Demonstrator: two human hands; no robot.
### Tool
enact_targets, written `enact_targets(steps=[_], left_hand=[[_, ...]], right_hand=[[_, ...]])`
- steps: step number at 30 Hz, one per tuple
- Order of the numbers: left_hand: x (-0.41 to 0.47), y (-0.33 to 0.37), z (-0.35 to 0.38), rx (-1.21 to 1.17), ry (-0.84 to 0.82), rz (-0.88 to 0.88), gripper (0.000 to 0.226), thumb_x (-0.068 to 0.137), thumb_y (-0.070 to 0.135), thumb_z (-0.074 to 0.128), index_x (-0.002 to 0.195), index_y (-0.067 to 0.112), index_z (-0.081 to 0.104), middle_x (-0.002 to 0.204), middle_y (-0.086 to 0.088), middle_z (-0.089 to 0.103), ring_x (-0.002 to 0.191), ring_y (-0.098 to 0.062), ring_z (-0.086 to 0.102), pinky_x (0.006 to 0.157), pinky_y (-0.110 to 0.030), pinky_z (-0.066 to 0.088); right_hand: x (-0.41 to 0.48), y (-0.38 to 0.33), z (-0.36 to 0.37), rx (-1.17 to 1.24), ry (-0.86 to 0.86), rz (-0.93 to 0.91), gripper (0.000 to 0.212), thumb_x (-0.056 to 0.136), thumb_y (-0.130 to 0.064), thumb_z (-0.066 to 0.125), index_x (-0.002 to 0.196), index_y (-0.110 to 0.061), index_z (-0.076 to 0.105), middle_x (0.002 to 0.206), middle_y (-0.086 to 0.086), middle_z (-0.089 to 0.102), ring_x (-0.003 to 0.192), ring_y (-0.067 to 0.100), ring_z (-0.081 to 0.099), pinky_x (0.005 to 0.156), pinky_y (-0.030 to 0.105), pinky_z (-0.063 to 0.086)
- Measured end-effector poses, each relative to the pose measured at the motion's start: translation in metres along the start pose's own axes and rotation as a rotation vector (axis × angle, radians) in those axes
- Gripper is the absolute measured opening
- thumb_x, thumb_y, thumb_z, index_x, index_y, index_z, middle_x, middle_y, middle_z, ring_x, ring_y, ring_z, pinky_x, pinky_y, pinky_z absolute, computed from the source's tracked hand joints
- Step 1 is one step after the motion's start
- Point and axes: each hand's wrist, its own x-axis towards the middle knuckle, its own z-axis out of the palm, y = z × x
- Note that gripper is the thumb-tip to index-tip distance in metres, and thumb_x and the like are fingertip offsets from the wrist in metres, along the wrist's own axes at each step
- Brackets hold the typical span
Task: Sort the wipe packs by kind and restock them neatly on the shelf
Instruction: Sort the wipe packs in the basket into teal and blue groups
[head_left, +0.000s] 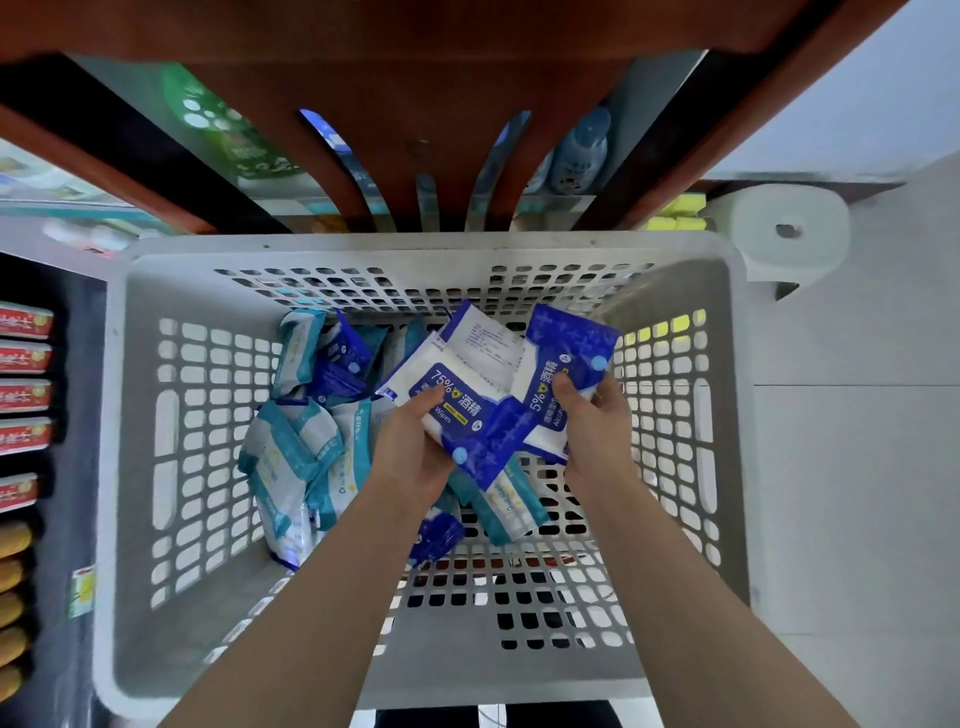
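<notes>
Grey plastic basket (415, 244) walls hem both hands: left hand (410, 447) grips a blue alcohol-wipe pack (462, 410), right hand (592, 415) a second blue pack (566, 353); teal wipe packs (291, 452) crowd the left.

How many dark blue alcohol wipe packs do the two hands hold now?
3: the 75% pack in the left hand; the right pack in the right hand; a back-side-up pack between them. Others may hide behind.
</notes>
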Motion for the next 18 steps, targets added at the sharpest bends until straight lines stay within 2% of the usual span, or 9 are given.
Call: enact_targets(steps=[3, 5, 6, 8, 10, 11, 13, 16, 18], left_hand=[[-0.001, -0.003, 0.001, 0.028, 0.026, -0.011, 0.024, 0.089, 0.011, 0.061, 0.112, 0.012, 0.061, 0.093, -0.008, 0.072, 0.084, -0.024, 0.067, 0.082, -0.045, 0.055], [-0.002, -0.004, 0.002, 0.038, 0.068, 0.006, 0.015, 0.091, 0.012, 0.060, 0.105, 0.013, 0.062, 0.085, -0.006, 0.071, 0.079, -0.023, 0.066, 0.082, -0.046, 0.054], [-0.001, -0.003, 0.002, 0.052, 0.116, 0.032, 0.017, 0.091, 0.013, 0.060, 0.108, 0.013, 0.062, 0.086, -0.006, 0.070, 0.080, -0.023, 0.066, 0.081, -0.046, 0.054], [0.003, -0.002, -0.001, 0.106, 0.202, 0.082, 0.028, 0.092, 0.014, 0.061, 0.120, 0.012, 0.058, 0.093, -0.006, 0.069, 0.082, -0.022, 0.066, 0.074, -0.043, 0.056], [0.003, -0.002, 0.000, 0.171, 0.247, 0.136, 0.028, 0.092, 0.014, 0.062, 0.120, 0.013, 0.055, 0.090, -0.004, 0.068, 0.077, -0.018, 0.066, 0.065, -0.037, 0.056], [0.003, -0.002, 0.001, 0.191, 0.254, 0.147, 0.026, 0.092, 0.015, 0.062, 0.117, 0.013, 0.055, 0.088, -0.003, 0.068, 0.075, -0.018, 0.066, 0.066, -0.037, 0.056], [0.000, 0.000, 0.006, 0.160, 0.217, 0.132, 0.028, 0.093, 0.023, 0.060, 0.117, 0.009, 0.056, 0.092, -0.006, 0.069, 0.081, -0.021, 0.067, 0.077, -0.044, 0.056], [-0.006, 0.006, 0.013, -0.006, -0.012, 0.055, 0.060, 0.089, 0.056, 0.050, 0.133, 0.015, 0.053, 0.121, -0.015, 0.065, 0.111, -0.034, 0.062, 0.096, -0.055, 0.047], [-0.009, 0.012, 0.015, -0.025, -0.136, 0.050, 0.066, 0.087, 0.069, 0.036, 0.127, 0.020, 0.056, 0.120, -0.017, 0.064, 0.109, -0.036, 0.063, 0.089, -0.054, 0.051]], right_hand=[[-0.004, -0.005, 0.004, -0.147, 0.051, -0.196, 0.021, 0.092, -0.011, 0.061, 0.089, -0.031, 0.058, 0.090, -0.004, 0.069, 0.084, 0.017, 0.068, 0.076, 0.039, 0.058], [-0.007, -0.010, 0.006, -0.205, 0.080, -0.303, 0.022, 0.092, -0.010, 0.060, 0.090, -0.032, 0.055, 0.091, -0.005, 0.067, 0.082, 0.013, 0.066, 0.070, 0.031, 0.057], [-0.008, -0.013, 0.006, -0.219, 0.089, -0.338, 0.022, 0.093, -0.011, 0.059, 0.093, -0.032, 0.054, 0.092, -0.005, 0.067, 0.082, 0.012, 0.066, 0.067, 0.027, 0.056], [-0.009, -0.017, 0.006, -0.201, 0.101, -0.365, 0.018, 0.093, -0.011, 0.059, 0.100, -0.028, 0.055, 0.096, -0.005, 0.067, 0.083, 0.011, 0.066, 0.065, 0.023, 0.056], [-0.010, -0.020, 0.006, -0.156, 0.099, -0.342, 0.018, 0.093, -0.012, 0.060, 0.104, -0.025, 0.056, 0.097, -0.005, 0.068, 0.085, 0.011, 0.067, 0.068, 0.025, 0.058], [-0.011, -0.020, 0.006, -0.147, 0.077, -0.322, 0.018, 0.092, -0.012, 0.061, 0.101, -0.027, 0.057, 0.097, -0.004, 0.068, 0.086, 0.012, 0.068, 0.071, 0.029, 0.059], [-0.013, -0.020, 0.004, -0.200, -0.055, -0.302, 0.020, 0.090, -0.009, 0.063, 0.097, -0.028, 0.059, 0.099, -0.002, 0.070, 0.091, 0.017, 0.069, 0.076, 0.035, 0.058], [-0.014, -0.024, -0.001, -0.250, -0.421, -0.167, 0.027, 0.084, 0.005, 0.063, 0.101, -0.016, 0.062, 0.095, -0.005, 0.073, 0.090, 0.012, 0.069, 0.072, 0.023, 0.055], [-0.014, -0.026, -0.006, -0.317, -0.555, -0.057, 0.032, 0.079, 0.016, 0.060, 0.090, -0.015, 0.064, 0.087, -0.006, 0.073, 0.085, 0.006, 0.069, 0.072, 0.020, 0.053]])
